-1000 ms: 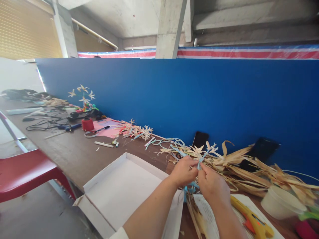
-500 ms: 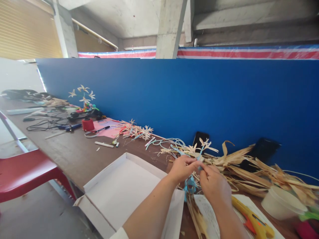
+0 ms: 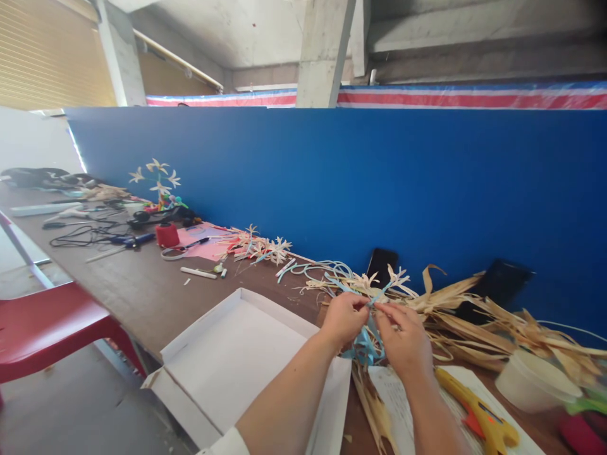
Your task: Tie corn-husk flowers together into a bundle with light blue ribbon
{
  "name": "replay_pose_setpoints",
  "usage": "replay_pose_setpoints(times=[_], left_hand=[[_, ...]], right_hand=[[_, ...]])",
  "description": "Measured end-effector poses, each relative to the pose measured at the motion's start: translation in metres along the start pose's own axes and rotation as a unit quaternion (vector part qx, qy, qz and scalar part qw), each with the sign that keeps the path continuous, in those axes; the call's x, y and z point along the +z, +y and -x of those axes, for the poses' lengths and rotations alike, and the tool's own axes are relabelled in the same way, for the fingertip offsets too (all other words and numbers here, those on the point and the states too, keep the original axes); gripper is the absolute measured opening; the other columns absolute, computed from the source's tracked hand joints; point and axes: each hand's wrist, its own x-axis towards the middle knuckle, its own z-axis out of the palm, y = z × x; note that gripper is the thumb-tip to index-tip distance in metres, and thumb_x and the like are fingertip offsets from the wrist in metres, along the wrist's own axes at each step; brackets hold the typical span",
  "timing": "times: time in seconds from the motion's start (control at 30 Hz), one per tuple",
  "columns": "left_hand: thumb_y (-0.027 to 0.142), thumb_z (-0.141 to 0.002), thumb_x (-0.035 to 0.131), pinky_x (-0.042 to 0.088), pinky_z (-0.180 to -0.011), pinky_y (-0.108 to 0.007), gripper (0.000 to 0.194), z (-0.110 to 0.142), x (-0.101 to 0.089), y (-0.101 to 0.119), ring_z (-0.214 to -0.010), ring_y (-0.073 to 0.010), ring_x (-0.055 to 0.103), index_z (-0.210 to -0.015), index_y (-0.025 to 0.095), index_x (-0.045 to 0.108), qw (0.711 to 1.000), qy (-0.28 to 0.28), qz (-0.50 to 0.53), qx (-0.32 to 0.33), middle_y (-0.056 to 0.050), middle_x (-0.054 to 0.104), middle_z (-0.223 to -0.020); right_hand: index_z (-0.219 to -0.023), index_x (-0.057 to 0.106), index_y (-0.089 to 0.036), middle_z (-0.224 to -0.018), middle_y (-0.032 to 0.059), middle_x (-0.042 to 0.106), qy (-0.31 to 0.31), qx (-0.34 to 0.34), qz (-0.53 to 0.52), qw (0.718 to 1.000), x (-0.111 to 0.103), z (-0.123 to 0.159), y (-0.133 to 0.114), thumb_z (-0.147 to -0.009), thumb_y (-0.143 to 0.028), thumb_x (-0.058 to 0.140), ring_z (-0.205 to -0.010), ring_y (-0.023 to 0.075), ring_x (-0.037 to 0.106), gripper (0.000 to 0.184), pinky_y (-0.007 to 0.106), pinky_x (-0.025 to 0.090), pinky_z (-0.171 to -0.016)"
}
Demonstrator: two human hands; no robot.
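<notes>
In the head view my left hand (image 3: 347,317) pinches the light blue stem (image 3: 380,295) of a pale, star-shaped husk flower (image 3: 399,277). Close beside it, my right hand (image 3: 404,333) is closed, its thumb and fingertips meeting at the same stem. The flower leans up and to the right, clear of the fingers. Crumpled blue strips (image 3: 364,349) lie below the hands, partly covered by them. Behind the fingers are more pale flowers and dry husk strips (image 3: 453,294).
An open white box (image 3: 237,354) stands left of my forearms. To the right are a yellow glue gun (image 3: 481,407) on papers and a translucent tub (image 3: 535,382). Two dark phones (image 3: 505,281) lean near the blue partition (image 3: 303,170). Further left sits a red thread spool (image 3: 167,235).
The flower has tilted over to the right, showing more of its blue stem. My right hand has shifted slightly, its fingers now more spread. More of the blue strips show below.
</notes>
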Motion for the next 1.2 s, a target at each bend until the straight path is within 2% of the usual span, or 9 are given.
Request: replay_pose_setpoints(times=[0.23,0.33,0.43,0.57,0.67,0.77,0.9,1.03,1.2], left_hand=[[0.021,-0.074,0.051,0.046,-0.070,-0.023,0.025,0.003,-0.001,0.005,-0.074,-0.0131,0.057,-0.089,0.019,0.071,0.999,-0.032,-0.001,0.031,-0.002,0.065,-0.082],[0.020,-0.074,0.051,0.045,-0.070,-0.023,0.025,0.004,0.000,0.006,-0.073,-0.0127,0.057,-0.089,0.018,0.071,0.999,-0.036,0.002,0.035,-0.002,0.064,-0.082],[0.020,-0.074,0.051,0.045,-0.068,-0.022,0.024,0.005,0.000,0.007,-0.071,-0.0122,0.056,-0.088,0.018,0.071,0.998,-0.047,-0.004,0.040,-0.002,0.063,-0.080],[0.018,-0.074,0.050,0.044,-0.067,-0.023,0.024,0.006,-0.002,0.011,-0.072,-0.0127,0.056,-0.086,0.018,0.071,0.997,-0.055,-0.001,0.052,-0.001,0.063,-0.079],[0.018,-0.074,0.049,0.044,-0.067,-0.023,0.024,0.007,-0.004,0.015,-0.072,-0.0126,0.057,-0.086,0.017,0.070,0.995,-0.089,0.036,0.019,-0.001,0.065,-0.082],[0.024,-0.075,0.054,0.046,-0.069,-0.023,0.024,0.006,-0.004,0.015,-0.075,-0.0130,0.059,-0.092,0.015,0.066,0.986,-0.125,0.097,-0.052,-0.002,0.067,-0.085],[0.036,-0.067,0.066,0.046,-0.067,-0.023,0.034,0.007,-0.001,0.013,-0.073,-0.0129,0.059,-0.094,0.016,0.058,0.993,-0.071,0.059,-0.075,-0.003,0.065,-0.084],[0.040,-0.066,0.067,0.044,-0.067,-0.026,0.030,0.012,-0.002,0.020,-0.075,-0.0143,0.055,-0.084,0.019,0.056,0.997,-0.009,-0.082,0.007,-0.001,0.061,-0.087],[0.025,-0.073,0.057,0.042,-0.071,-0.027,0.010,0.015,-0.003,0.029,-0.082,-0.0170,0.054,-0.081,0.020,0.055,0.980,0.052,-0.173,0.082,-0.003,0.059,-0.088]], right_hand=[[-0.081,0.070,-0.016,-0.079,0.0070,0.069,-0.027,0.143,-0.113,0.983,-0.006,-0.006,0.007,-0.070,-0.049,0.060,-0.074,0.0234,0.061,0.036,0.033,0.045,-0.071],[-0.082,0.069,-0.016,-0.069,0.0053,0.069,-0.040,0.170,-0.141,0.974,-0.007,-0.006,0.008,-0.067,-0.051,0.063,-0.067,0.0236,0.062,0.039,0.032,0.045,-0.065],[-0.084,0.068,-0.014,-0.071,0.0059,0.070,-0.043,0.191,-0.179,0.964,-0.002,-0.006,0.014,-0.065,-0.051,0.065,-0.068,0.0236,0.063,0.041,0.032,0.046,-0.066],[-0.099,0.065,-0.013,-0.088,0.0093,0.071,-0.050,0.198,-0.253,0.946,0.005,-0.005,0.022,-0.067,-0.047,0.065,-0.081,0.0242,0.064,0.047,0.033,0.047,-0.073],[-0.100,0.067,-0.016,-0.093,0.0087,0.071,-0.051,0.186,-0.211,0.958,0.004,-0.004,0.023,-0.069,-0.047,0.063,-0.087,0.0255,0.063,0.045,0.036,0.045,-0.079],[-0.096,0.068,-0.016,-0.086,0.0070,0.071,-0.040,0.201,-0.202,0.958,0.002,-0.004,0.020,-0.070,-0.049,0.062,-0.081,0.0247,0.064,0.043,0.035,0.046,-0.075],[-0.093,0.065,-0.015,-0.081,0.0069,0.071,-0.025,0.210,-0.250,0.945,0.000,-0.004,0.016,-0.069,-0.050,0.063,-0.074,0.0232,0.065,0.043,0.031,0.048,-0.067],[-0.094,0.065,-0.014,-0.081,0.0078,0.071,-0.016,0.215,-0.267,0.939,0.001,-0.004,0.012,-0.068,-0.048,0.064,-0.072,0.0228,0.065,0.042,0.029,0.049,-0.064],[-0.098,0.066,-0.014,-0.084,0.0075,0.072,0.007,0.221,-0.291,0.931,0.004,-0.003,0.014,-0.068,-0.046,0.065,-0.076,0.0230,0.066,0.044,0.031,0.050,-0.069]])
